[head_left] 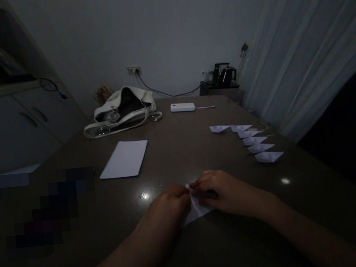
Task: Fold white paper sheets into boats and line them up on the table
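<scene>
A small folded piece of white paper (195, 212) lies on the dark table, partly covered by my fingers. My left hand (171, 205) grips its left side with the fingers curled in. From the right, my right hand (223, 190) pinches the paper near its top point, thumb and fingertips close together. The two hands almost meet there, and the upper part of the paper is hidden between them. Several folded paper boats (269, 156) stand in a curved row at the right of the table. To the left lies a stack of white paper sheets (125, 159).
A white handbag (123, 109) sits at the back left of the table (179, 150). Near the back edge is a white power bank (182, 107) with a short cable. Thin sticks (261, 129) lie by the boats. A black kettle (226, 76) stands beyond the table.
</scene>
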### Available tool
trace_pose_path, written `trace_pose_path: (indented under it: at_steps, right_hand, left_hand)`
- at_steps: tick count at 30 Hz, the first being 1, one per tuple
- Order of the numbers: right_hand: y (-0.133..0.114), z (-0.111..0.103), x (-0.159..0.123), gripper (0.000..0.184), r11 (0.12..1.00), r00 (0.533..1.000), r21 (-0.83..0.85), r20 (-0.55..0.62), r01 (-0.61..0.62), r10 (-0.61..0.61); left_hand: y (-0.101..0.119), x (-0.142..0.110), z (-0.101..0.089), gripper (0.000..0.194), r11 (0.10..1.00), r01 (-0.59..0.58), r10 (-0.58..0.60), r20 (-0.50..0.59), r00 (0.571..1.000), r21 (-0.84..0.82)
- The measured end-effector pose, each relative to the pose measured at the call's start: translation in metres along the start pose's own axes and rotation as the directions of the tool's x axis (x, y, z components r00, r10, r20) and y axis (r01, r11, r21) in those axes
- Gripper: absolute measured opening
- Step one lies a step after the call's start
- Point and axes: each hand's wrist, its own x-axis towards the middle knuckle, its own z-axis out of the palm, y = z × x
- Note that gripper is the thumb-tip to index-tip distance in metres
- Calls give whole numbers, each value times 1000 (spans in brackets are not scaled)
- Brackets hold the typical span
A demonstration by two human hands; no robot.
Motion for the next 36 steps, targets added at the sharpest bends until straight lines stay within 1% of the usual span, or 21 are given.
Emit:
trace_pose_path:
  at_steps: [3,8,14,18,21,24,29,32,36]
  right_hand:
    - [0,0,0,16,1000,1000,0,3,-3,3]
    - [-1,0,-1,15,1000,1000,-15,-2,-10,10]
    - [-2,-2,-1,12,1000,1000,-10,8,-19,19]
    - [-2,-3,-1,11,1000,1000,-9,10,-13,13]
    - [-1,-2,-1,9,1000,1000,-18,7,-3,3]
    - [-2,-2,0,9,1000,1000,-29,19,-4,4]
    - [-2,-3,0,8,999,1000,-37,18,-22,23]
    - [-2,-2,-1,7,999,1000,-34,18,-12,12]
    - [-1,-2,-1,8,1000,1000,-28,9,-1,1]
  left_hand:
    - [0,-1,1,17,999,40,-40,18,999,-1]
    - [2,-1,-3,18,1000,10,-10,23,1000,9]
    - [6,4,-12,18,999,8,-13,121,993,42]
    - [5,3,-11,28,992,-18,4,113,994,122]
    - [5,3,-9,28,989,-19,1,117,993,149]
    - [5,3,-8,28,988,-9,-10,120,993,152]
    - [1,3,-6,37,988,-47,27,129,991,150]
    - [1,3,-7,35,988,-46,25,140,990,148]
    - [6,3,-12,33,987,-34,7,167,986,157]
